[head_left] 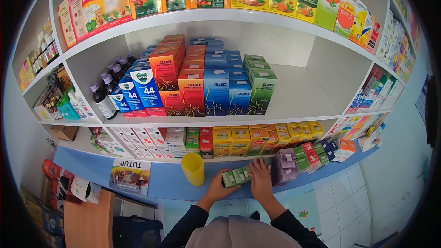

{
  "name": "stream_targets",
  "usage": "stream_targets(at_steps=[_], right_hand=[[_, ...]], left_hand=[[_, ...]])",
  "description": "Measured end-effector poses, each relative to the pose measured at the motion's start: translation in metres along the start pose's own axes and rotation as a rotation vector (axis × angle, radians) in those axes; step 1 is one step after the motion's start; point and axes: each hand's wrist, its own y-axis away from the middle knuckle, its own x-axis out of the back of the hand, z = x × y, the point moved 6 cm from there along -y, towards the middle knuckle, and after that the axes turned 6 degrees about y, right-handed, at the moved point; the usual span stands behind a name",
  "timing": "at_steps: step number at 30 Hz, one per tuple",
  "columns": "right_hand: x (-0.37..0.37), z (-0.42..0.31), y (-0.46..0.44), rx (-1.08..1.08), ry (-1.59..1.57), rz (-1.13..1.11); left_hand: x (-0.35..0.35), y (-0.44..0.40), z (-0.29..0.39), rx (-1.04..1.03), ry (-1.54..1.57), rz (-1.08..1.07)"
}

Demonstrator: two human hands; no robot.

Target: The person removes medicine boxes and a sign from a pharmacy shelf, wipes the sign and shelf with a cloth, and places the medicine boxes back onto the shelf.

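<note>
Several small green boxes stand in a row on the blue counter. My left hand is wrapped round the left end of this row. At its right end lies my right hand, fingers stretched forward, with the fingertips near the counter's back edge. Just right of my right hand are stacked purple boxes. A yellow cup stands on the counter to the left of my left hand.
Above the counter, a shelf holds red, blue and green boxes and dark bottles. Yellow boxes line the lower shelf. A printed card lies at the left, and green and red boxes sit at the right.
</note>
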Motion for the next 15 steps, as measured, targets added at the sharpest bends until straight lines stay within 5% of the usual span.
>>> stream_targets(at_steps=[4,6,8,10,15], right_hand=[[0.0,0.026,-0.008,-0.252,-0.433,-0.162],[0.025,0.035,-0.016,-0.399,-0.557,0.038],[0.027,0.026,-0.01,-0.284,-0.444,0.168],[-0.006,0.011,0.003,-0.072,-0.124,-0.049],[0.003,0.035,-0.006,-0.313,-0.531,-0.088]], left_hand=[[-0.002,0.002,0.002,-0.029,0.052,-0.004],[-0.001,0.001,0.009,0.001,0.02,-0.016],[-0.001,-0.001,0.007,-0.001,0.037,-0.019],[-0.003,0.001,0.002,0.004,0.057,-0.026],[0.0,0.003,0.0,-0.043,-0.062,0.023]])
